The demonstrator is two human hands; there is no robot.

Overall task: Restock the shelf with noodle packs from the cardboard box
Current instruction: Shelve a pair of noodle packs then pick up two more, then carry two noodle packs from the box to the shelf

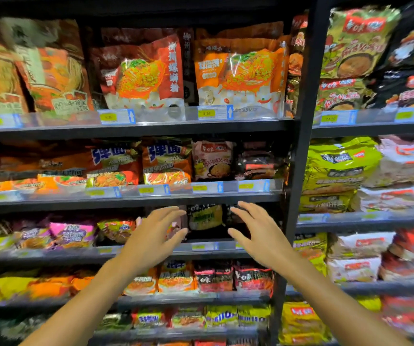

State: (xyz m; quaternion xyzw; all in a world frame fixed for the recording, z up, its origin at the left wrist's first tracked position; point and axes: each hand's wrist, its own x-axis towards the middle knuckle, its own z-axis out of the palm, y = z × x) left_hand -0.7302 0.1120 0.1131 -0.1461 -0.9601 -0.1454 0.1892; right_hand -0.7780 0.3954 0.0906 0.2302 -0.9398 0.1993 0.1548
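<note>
Dark plastic noodle pack (205, 217), seated on the third black metal shelf (136, 254), is flanked by left hand (151, 237) and right hand (256, 233), fingers released, nothing grasped.

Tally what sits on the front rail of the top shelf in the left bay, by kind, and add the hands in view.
Yellow price tags: 3
Blue arrow markers: 3
Hands: 2, left hand and right hand, both empty
Total: 8
</note>
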